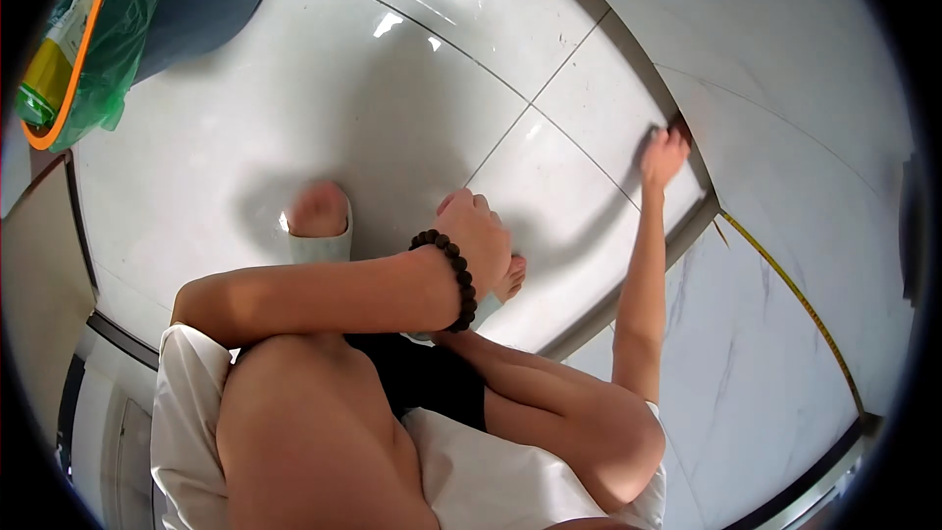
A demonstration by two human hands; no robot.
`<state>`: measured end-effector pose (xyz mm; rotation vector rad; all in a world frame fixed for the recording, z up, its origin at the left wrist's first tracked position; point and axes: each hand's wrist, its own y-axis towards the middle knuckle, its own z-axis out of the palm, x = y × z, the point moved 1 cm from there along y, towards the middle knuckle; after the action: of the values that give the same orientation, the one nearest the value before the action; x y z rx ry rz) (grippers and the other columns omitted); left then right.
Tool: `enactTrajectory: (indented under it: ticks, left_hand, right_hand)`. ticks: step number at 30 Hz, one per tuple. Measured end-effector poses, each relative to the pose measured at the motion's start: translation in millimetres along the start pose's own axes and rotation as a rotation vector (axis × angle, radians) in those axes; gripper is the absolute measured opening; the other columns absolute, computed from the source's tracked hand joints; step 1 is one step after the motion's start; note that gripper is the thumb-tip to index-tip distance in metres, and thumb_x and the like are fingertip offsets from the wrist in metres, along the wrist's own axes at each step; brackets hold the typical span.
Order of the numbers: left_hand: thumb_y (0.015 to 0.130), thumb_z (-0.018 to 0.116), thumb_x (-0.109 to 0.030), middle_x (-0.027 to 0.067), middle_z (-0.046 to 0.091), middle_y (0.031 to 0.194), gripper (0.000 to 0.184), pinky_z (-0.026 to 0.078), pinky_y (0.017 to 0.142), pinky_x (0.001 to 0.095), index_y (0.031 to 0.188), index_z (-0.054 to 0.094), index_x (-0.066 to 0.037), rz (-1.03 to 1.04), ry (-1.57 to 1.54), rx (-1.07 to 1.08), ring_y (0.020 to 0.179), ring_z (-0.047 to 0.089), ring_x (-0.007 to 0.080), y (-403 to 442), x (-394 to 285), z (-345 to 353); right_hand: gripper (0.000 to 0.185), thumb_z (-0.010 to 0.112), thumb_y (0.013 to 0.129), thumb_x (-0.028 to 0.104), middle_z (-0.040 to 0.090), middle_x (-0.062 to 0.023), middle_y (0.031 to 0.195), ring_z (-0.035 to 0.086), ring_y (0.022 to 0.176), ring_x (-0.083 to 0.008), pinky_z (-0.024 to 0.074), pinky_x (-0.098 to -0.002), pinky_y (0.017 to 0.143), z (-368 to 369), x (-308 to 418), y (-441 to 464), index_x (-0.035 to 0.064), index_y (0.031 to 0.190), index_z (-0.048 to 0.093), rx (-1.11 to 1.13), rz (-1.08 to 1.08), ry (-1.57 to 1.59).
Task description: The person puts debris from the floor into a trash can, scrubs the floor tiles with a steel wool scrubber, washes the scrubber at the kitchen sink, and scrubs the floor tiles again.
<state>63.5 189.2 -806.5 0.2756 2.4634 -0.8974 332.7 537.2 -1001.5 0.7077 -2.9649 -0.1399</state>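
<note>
My left hand (pixel 476 234) hangs over the floor in front of my knees, with a dark bead bracelet (pixel 456 270) at its wrist. Its fingers are curled in; the palm is turned down and hidden. At the end of my outstretched arm, my right hand (pixel 667 155) is down at the baseboard (pixel 699 175) along the wall's foot. The fingers there are bent together and slightly blurred. A small dark reddish patch (pixel 681 126) shows beside the fingertips; whether it is held cannot be made out.
A grey bin (pixel 211 15) with a green bag and orange rim stands at upper left, holding a yellow-green package (pixel 44 83). My slippered feet (pixel 319 211) rest on the glossy tiled floor (pixel 196 196). A yellow strip with dark marks (pixel 795 287) runs along the right-hand wall.
</note>
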Motion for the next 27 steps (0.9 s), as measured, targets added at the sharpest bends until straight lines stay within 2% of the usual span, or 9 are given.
enactTrajectory:
  ticks: [3,7,9,12,14,17,22,24,27]
  left_hand:
    - [0.081,0.067,-0.02,0.0062,0.068,0.084,0.013,0.045,0.078,0.0347,0.088,0.068,-0.009,0.017,0.009,-0.079,0.09,0.063,0.0237,4.7,-1.4,13.5]
    - [0.08,0.067,-0.02,0.0056,0.067,0.083,0.013,0.044,0.078,0.0353,0.087,0.069,-0.009,0.017,-0.011,-0.07,0.089,0.062,0.0236,1.0,-2.5,2.5]
    - [0.08,0.068,-0.021,0.0052,0.067,0.083,0.015,0.044,0.079,0.0358,0.088,0.069,-0.008,0.032,-0.015,-0.043,0.089,0.061,0.0232,-2.2,-2.0,1.1]
    - [0.081,0.067,-0.021,0.0057,0.067,0.085,0.017,0.044,0.08,0.0351,0.092,0.07,-0.007,0.04,-0.002,-0.01,0.09,0.062,0.0232,-5.3,-2.6,4.1]
    - [0.082,0.067,-0.021,0.0064,0.068,0.087,0.019,0.044,0.082,0.035,0.094,0.07,-0.007,0.058,-0.013,0.041,0.092,0.062,0.0236,-7.8,-4.0,0.9]
    - [0.083,0.066,-0.021,0.0078,0.069,0.091,0.021,0.045,0.084,0.035,0.098,0.069,-0.006,0.073,-0.028,0.098,0.095,0.063,0.0248,-4.7,-5.7,2.4]
    - [0.084,0.065,-0.021,0.0096,0.069,0.094,0.021,0.046,0.087,0.036,0.098,0.068,-0.006,0.083,0.043,0.11,0.098,0.063,0.026,-1.9,-6.5,4.6]
    - [0.085,0.064,-0.021,0.0101,0.069,0.094,0.02,0.046,0.087,0.036,0.097,0.068,-0.006,0.074,0.031,0.103,0.098,0.064,0.0258,-3.3,-7.4,0.0]
    - [0.085,0.063,-0.021,0.0101,0.069,0.093,0.02,0.046,0.087,0.036,0.097,0.068,-0.006,0.082,0.041,0.077,0.097,0.064,0.0256,-4.9,-8.4,-1.8]
  right_hand:
    - [0.046,0.049,0.095,0.026,0.057,-0.0326,0.129,0.05,0.123,-0.0462,0.0379,-0.0508,0.108,-2.1,-93.8,-18.1,-0.0084,0.122,0.063,0.036,0.035,-0.069]
    - [0.043,0.049,0.094,0.023,0.059,-0.0314,0.126,0.051,0.12,-0.0465,0.0395,-0.0503,0.106,2.4,-78.7,-14.1,-0.007,0.121,0.064,-0.003,0.126,-0.038]
    - [0.041,0.051,0.092,0.022,0.06,-0.0304,0.124,0.053,0.115,-0.0458,0.0411,-0.0507,0.103,3.5,-9.0,-2.5,-0.005,0.119,0.065,0.043,0.055,-0.081]
    - [0.04,0.056,0.084,0.018,0.061,-0.0289,0.119,0.054,0.11,-0.0441,0.0422,-0.0524,0.098,4.1,110.7,-0.6,-0.0067,0.114,0.063,-0.093,-0.189,0.166]
    - [0.052,0.056,0.079,0.01,0.056,-0.0294,0.131,0.05,0.123,-0.0459,0.0389,-0.05,0.109,-10.1,185.7,-11.1,-0.008,0.128,0.056,-0.086,-0.406,0.365]
    - [0.06,0.055,0.079,0.011,0.052,-0.0271,0.143,0.045,0.134,-0.0457,0.0328,-0.0516,0.117,-17.0,244.7,-45.1,-0.0095,0.135,0.053,-0.019,-0.547,0.389]
    - [0.06,0.054,0.08,0.012,0.051,-0.0266,0.145,0.043,0.136,-0.0446,0.0304,-0.0505,0.119,-21.4,193.2,-49.7,-0.0099,0.136,0.052,0.008,-0.443,0.381]
    - [0.057,0.052,0.082,0.008,0.05,-0.0266,0.146,0.043,0.137,-0.0433,0.0311,-0.0481,0.119,-17.9,134.9,-51.0,-0.0095,0.136,0.054,-0.052,-0.304,0.299]
    - [0.054,0.05,0.088,0.012,0.047,-0.0266,0.148,0.042,0.138,-0.0424,0.0313,-0.0471,0.118,-12.6,48.5,-60.7,-0.0089,0.138,0.053,-0.097,-0.142,0.18]
